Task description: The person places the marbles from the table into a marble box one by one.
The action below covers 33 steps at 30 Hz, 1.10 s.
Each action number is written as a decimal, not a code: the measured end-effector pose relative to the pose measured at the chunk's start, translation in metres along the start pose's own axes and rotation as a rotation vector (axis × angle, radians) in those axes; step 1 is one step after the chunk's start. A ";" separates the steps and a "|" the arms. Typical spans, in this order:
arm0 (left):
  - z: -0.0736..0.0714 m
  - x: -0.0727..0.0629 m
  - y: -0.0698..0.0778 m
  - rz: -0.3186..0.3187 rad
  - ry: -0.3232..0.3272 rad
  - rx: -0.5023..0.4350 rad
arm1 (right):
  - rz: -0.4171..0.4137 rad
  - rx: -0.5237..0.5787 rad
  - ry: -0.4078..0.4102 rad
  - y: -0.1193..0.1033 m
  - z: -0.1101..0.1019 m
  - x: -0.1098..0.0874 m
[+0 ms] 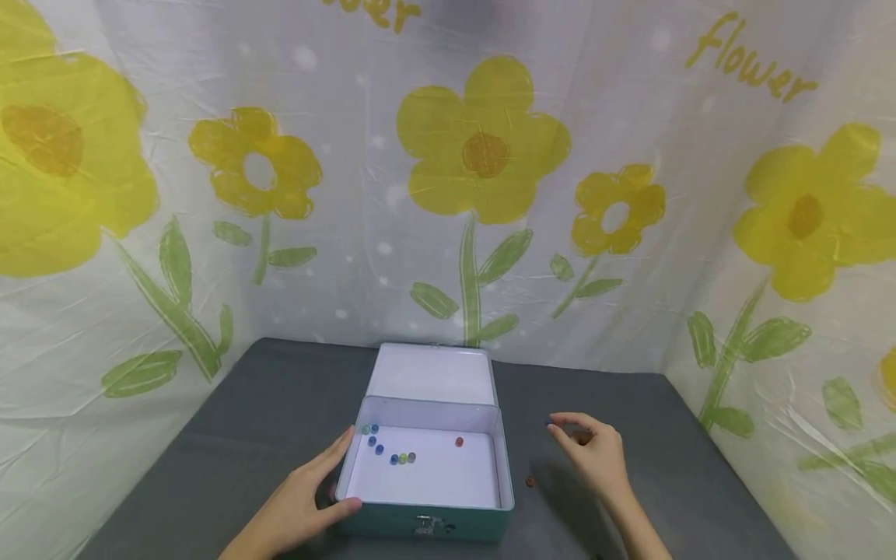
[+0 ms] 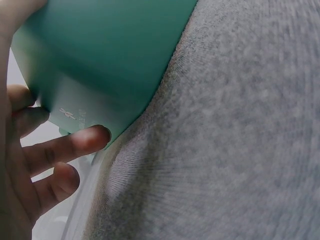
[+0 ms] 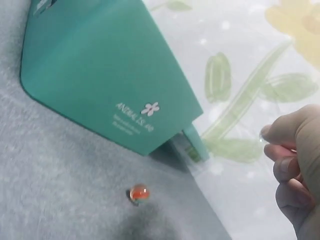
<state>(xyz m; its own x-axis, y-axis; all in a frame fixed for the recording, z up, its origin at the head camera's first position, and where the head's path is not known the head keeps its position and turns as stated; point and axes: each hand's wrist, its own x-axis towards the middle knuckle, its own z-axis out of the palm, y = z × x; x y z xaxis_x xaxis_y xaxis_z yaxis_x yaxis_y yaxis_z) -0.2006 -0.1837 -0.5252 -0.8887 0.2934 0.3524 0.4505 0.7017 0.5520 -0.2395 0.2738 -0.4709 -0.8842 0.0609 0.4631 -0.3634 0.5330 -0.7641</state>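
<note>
A teal tin box [image 1: 423,523] with a white inside stands with its lid [image 1: 432,373] folded back. My left hand [image 1: 297,498] rests on its left side, thumb at the front rim, fingers fairly straight along the left wall. Right of the box, my right hand [image 1: 591,451] pinches a small blue marble [image 1: 549,422] between thumb and index finger, above the table. Inside, several blue, green and grey marbles [image 1: 379,449] lie toward the left, and one red marble [image 1: 459,442] lies toward the right. An orange-red marble [image 3: 139,194] sits on the cloth outside, near the box's right wall.
Dark grey cloth [image 1: 210,459] covers the table. A white curtain [image 1: 350,194] printed with yellow flowers hangs behind it and along both sides. The front of the box carries a metal clasp [image 1: 423,519].
</note>
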 end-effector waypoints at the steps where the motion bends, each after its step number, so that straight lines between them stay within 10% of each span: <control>1: 0.000 0.000 0.000 0.002 0.002 -0.001 | -0.004 0.007 -0.001 -0.001 0.001 0.001; 33: 0.001 0.001 -0.002 0.028 0.009 0.007 | -0.172 0.143 -0.166 -0.056 0.089 0.020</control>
<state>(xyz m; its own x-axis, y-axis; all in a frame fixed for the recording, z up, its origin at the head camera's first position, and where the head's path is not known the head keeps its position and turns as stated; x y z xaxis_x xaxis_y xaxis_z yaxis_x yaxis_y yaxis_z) -0.2025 -0.1847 -0.5266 -0.8750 0.3070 0.3743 0.4745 0.6976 0.5369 -0.2628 0.1696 -0.4587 -0.8376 -0.1654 0.5206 -0.5397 0.3986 -0.7416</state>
